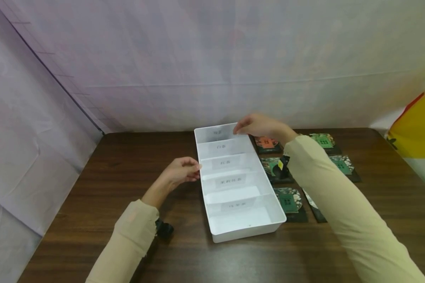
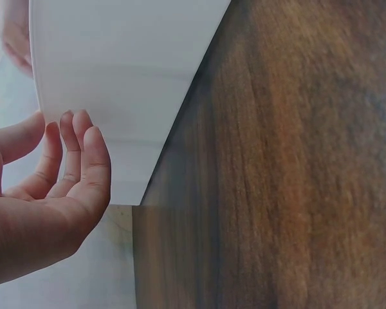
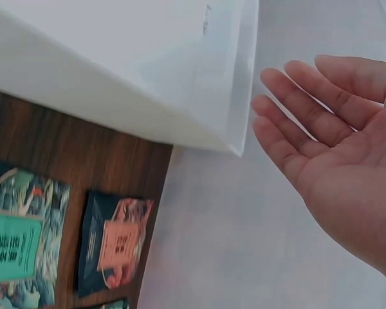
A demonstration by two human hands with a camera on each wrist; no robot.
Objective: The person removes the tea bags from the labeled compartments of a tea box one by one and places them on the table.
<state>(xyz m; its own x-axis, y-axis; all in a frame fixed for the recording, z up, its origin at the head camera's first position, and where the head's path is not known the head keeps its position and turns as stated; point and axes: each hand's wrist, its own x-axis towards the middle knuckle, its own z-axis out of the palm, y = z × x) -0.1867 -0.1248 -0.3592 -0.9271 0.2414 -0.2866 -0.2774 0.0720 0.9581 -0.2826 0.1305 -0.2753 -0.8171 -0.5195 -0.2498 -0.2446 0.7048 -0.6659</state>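
Note:
A white plastic box (image 1: 248,233) stands lengthwise on the table, split by dividers into several compartments with labels. At its left long side, my left hand (image 1: 178,171) pinches the rim between thumb and index finger, the other fingers curled beside the outer wall (image 2: 128,84). My right hand (image 1: 260,126) is over the far right corner. In the right wrist view, that hand (image 3: 338,129) has its fingers loosely extended, tips right by the box's far end (image 3: 235,122), nothing held.
Several dark packets with coloured labels lie right of the box, including an orange-labelled packet (image 1: 267,143) and a green-labelled packet (image 1: 288,201). My right sleeve (image 1: 333,184) hides some. White cloth (image 1: 156,94) hangs behind the brown table (image 1: 102,188).

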